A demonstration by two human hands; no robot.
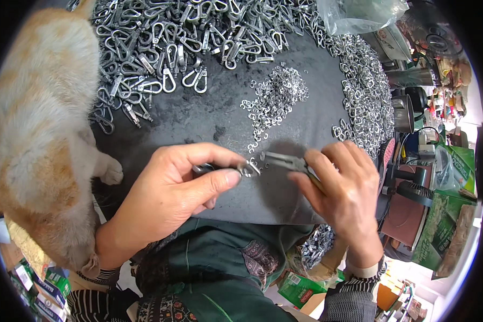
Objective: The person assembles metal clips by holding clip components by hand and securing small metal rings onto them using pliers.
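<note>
My left hand (172, 190) pinches a small metal snap hook between thumb and fingers. Most of the hook is hidden in the hand; its metal ring end (250, 170) sticks out past the fingertips. To the right, my right hand (342, 185) is wrapped round a pair of pliers (285, 160), whose jaws point left and stop just short of the ring end. Whether the jaws grip something small cannot be made out. Beyond the hands lies a heap of small open C-shaped rings (282, 91), trailing down toward the pliers.
A large pile of snap hooks (172, 43) covers the far table (209, 115). Metal rings (366, 91) line the right edge, with a plastic bag (359, 16) at far right. An orange-and-white cat (48, 118) lies at left, against my left forearm. Metal pieces (317, 247) sit below the table.
</note>
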